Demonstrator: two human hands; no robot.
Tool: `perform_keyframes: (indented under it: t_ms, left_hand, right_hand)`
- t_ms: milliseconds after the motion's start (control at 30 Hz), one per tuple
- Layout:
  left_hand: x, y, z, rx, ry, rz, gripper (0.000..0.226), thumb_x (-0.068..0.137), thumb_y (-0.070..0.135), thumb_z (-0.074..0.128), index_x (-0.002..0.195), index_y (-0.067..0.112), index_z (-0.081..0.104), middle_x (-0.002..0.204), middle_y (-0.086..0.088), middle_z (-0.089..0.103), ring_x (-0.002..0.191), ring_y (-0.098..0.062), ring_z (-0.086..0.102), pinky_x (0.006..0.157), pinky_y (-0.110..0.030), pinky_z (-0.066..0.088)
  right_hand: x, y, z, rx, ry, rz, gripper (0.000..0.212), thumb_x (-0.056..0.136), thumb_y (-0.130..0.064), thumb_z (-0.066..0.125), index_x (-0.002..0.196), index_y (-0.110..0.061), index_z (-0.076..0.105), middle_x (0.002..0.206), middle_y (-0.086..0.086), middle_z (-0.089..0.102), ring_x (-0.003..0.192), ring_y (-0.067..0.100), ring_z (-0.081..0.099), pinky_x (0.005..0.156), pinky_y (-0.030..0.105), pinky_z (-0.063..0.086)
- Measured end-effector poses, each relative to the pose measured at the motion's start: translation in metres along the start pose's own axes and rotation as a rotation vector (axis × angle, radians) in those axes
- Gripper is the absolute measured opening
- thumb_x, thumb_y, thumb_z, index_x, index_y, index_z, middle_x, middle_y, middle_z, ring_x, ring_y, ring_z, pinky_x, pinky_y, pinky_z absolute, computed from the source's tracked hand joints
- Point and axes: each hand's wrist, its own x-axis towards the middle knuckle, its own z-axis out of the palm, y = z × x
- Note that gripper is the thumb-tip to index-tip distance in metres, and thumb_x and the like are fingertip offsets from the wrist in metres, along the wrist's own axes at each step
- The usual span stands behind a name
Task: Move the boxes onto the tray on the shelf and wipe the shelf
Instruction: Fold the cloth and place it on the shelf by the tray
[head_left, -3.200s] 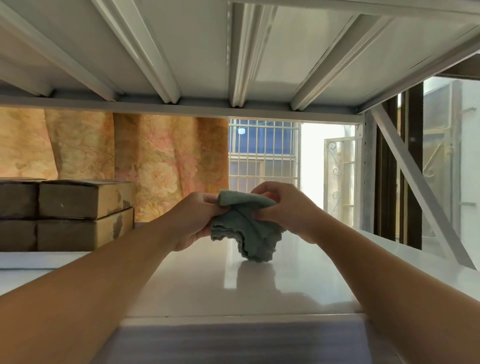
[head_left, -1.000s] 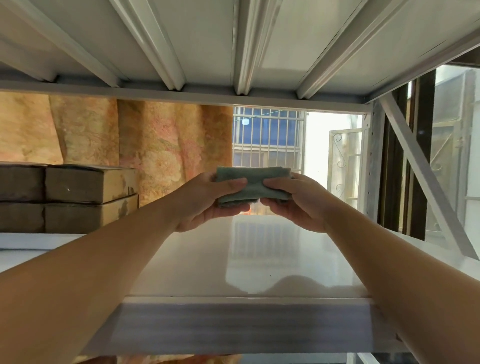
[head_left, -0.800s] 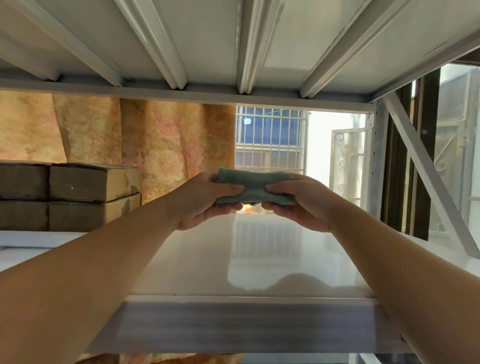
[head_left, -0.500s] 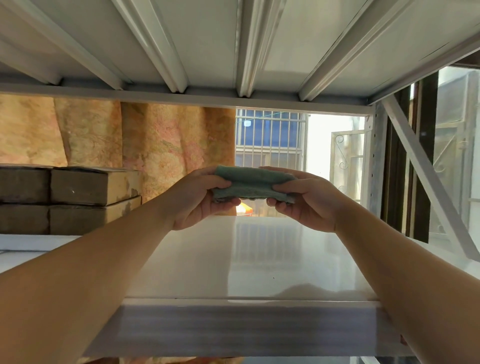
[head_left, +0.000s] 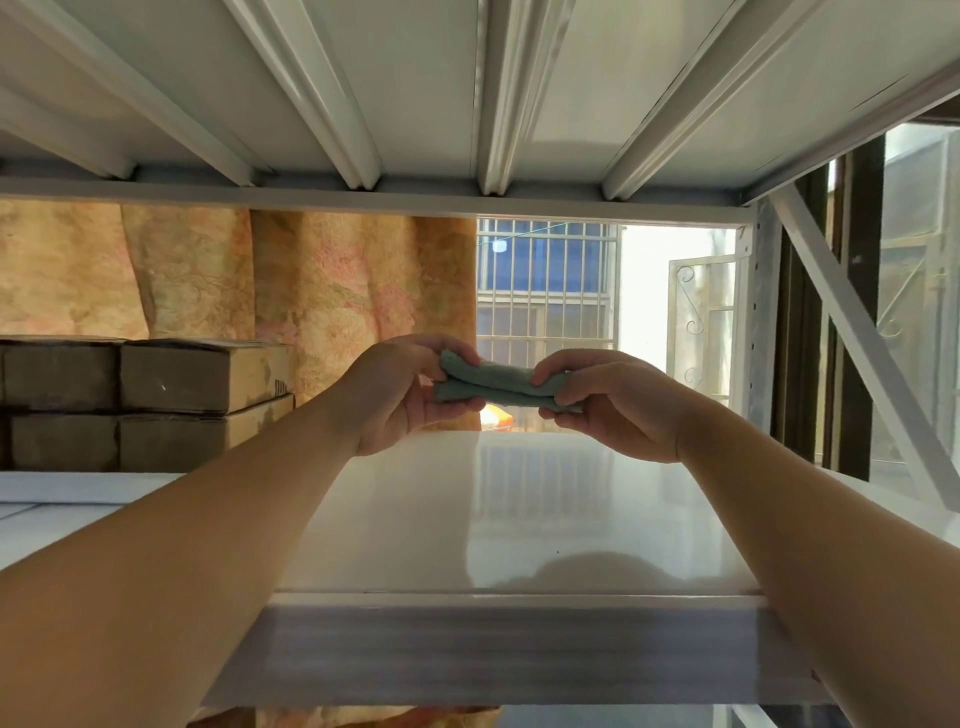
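Note:
A grey-green cloth (head_left: 496, 383), folded into a flat strip, is held in the air above the white shelf (head_left: 498, 525). My left hand (head_left: 400, 397) pinches its left end and my right hand (head_left: 618, 402) pinches its right end. Brown cardboard boxes (head_left: 145, 402) are stacked two high at the far left on a white tray (head_left: 78, 486), whose rim shows below them.
The shelf above, with white ribs (head_left: 332, 93), hangs low over my hands. A slanted brace (head_left: 857, 338) and upright close the right side. An orange patterned curtain (head_left: 322, 291) and a barred window (head_left: 545, 291) lie behind the shelf.
The cloth went from a loose bunch touching the shelf to a folded strip lifted above it. In the last second it has been folded narrower between both hands.

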Motion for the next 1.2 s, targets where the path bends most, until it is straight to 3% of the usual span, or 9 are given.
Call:
perform_keyframes:
  t_ms: [67, 133, 267, 433, 567, 867, 1067, 1133, 1200]
  left_hand:
    - [0.000, -0.001, 0.001, -0.047, -0.017, -0.030, 0.025, 0.084, 0.001, 0.042, 0.071, 0.006, 0.062, 0.106, -0.016, 0.047, 0.075, -0.029, 0.064, 0.064, -0.027, 0.060]
    - [0.000, -0.004, 0.002, -0.008, -0.011, -0.045, 0.015, 0.088, 0.010, 0.053, 0.075, 0.007, 0.060, 0.102, -0.013, 0.047, 0.076, -0.025, 0.063, 0.059, -0.021, 0.058]
    - [0.004, -0.010, 0.000, 0.083, 0.049, -0.060, 0.005, 0.091, 0.007, 0.056, 0.093, 0.011, 0.058, 0.100, -0.014, 0.053, 0.076, -0.022, 0.063, 0.054, -0.017, 0.056]
    - [0.003, -0.010, -0.002, 0.100, 0.082, -0.081, 0.021, 0.089, 0.004, 0.057, 0.108, 0.012, 0.053, 0.120, -0.021, 0.052, 0.083, -0.024, 0.066, 0.056, -0.018, 0.057]
    - [-0.004, -0.006, 0.002, 0.138, 0.091, -0.100, 0.022, 0.089, -0.004, 0.055, 0.106, 0.009, 0.052, 0.113, -0.018, 0.053, 0.088, -0.025, 0.064, 0.058, -0.019, 0.057]
    - [-0.033, 0.010, -0.011, 0.248, 0.239, -0.150, 0.016, 0.086, 0.000, 0.061, 0.099, 0.009, 0.057, 0.106, -0.015, 0.058, 0.093, -0.025, 0.065, 0.078, -0.025, 0.058]
    - [-0.064, 0.037, -0.063, 0.232, 0.414, -0.173, 0.026, 0.090, 0.002, 0.057, 0.117, 0.003, 0.056, 0.105, -0.016, 0.057, 0.079, -0.019, 0.064, 0.051, -0.017, 0.056]
    - [-0.078, 0.045, -0.083, 0.239, 0.431, -0.195, 0.029, 0.092, 0.003, 0.055, 0.121, 0.004, 0.054, 0.107, -0.018, 0.058, 0.079, -0.020, 0.064, 0.051, -0.017, 0.055]
    - [-0.094, 0.054, -0.107, 0.252, 0.419, -0.224, 0.026, 0.093, 0.004, 0.053, 0.118, 0.004, 0.056, 0.105, -0.017, 0.059, 0.081, -0.020, 0.064, 0.052, -0.017, 0.055]
  right_hand:
    - [0.003, 0.002, 0.001, -0.010, 0.013, 0.004, 0.011, 0.091, 0.001, 0.050, 0.085, 0.000, 0.060, 0.092, 0.010, 0.051, 0.078, 0.018, 0.053, 0.066, 0.019, 0.051]
    - [0.006, 0.006, 0.001, -0.096, 0.049, 0.000, 0.010, 0.091, -0.005, 0.056, 0.090, 0.001, 0.064, 0.087, 0.009, 0.055, 0.076, 0.015, 0.057, 0.064, 0.017, 0.052]
    - [0.007, 0.008, 0.005, -0.205, 0.086, -0.009, 0.013, 0.089, -0.001, 0.058, 0.094, -0.003, 0.070, 0.089, 0.007, 0.063, 0.079, 0.015, 0.062, 0.064, 0.014, 0.054]
    - [0.007, 0.009, 0.006, -0.253, 0.101, -0.021, 0.014, 0.091, 0.007, 0.053, 0.094, 0.000, 0.063, 0.098, 0.009, 0.058, 0.079, 0.017, 0.061, 0.060, 0.013, 0.053]
    - [0.008, 0.010, 0.009, -0.264, 0.115, -0.017, 0.016, 0.090, 0.007, 0.054, 0.102, -0.002, 0.051, 0.095, 0.009, 0.053, 0.076, 0.018, 0.059, 0.055, 0.013, 0.052]
    - [0.013, 0.002, 0.031, -0.127, 0.103, 0.000, 0.022, 0.087, 0.012, 0.056, 0.107, 0.004, 0.059, 0.101, 0.015, 0.053, 0.078, 0.021, 0.063, 0.057, 0.018, 0.058]
    - [0.034, -0.013, 0.105, -0.061, 0.154, 0.044, 0.018, 0.085, 0.007, 0.063, 0.101, -0.002, 0.066, 0.090, 0.010, 0.058, 0.076, 0.022, 0.064, 0.066, 0.024, 0.058]
    - [0.040, -0.015, 0.130, -0.063, 0.155, 0.057, 0.013, 0.084, 0.007, 0.064, 0.091, -0.004, 0.067, 0.093, 0.011, 0.059, 0.075, 0.020, 0.064, 0.069, 0.025, 0.060]
    - [0.049, -0.013, 0.157, -0.070, 0.137, 0.053, 0.016, 0.085, 0.007, 0.063, 0.097, -0.001, 0.067, 0.088, 0.009, 0.061, 0.075, 0.017, 0.063, 0.077, 0.029, 0.058]
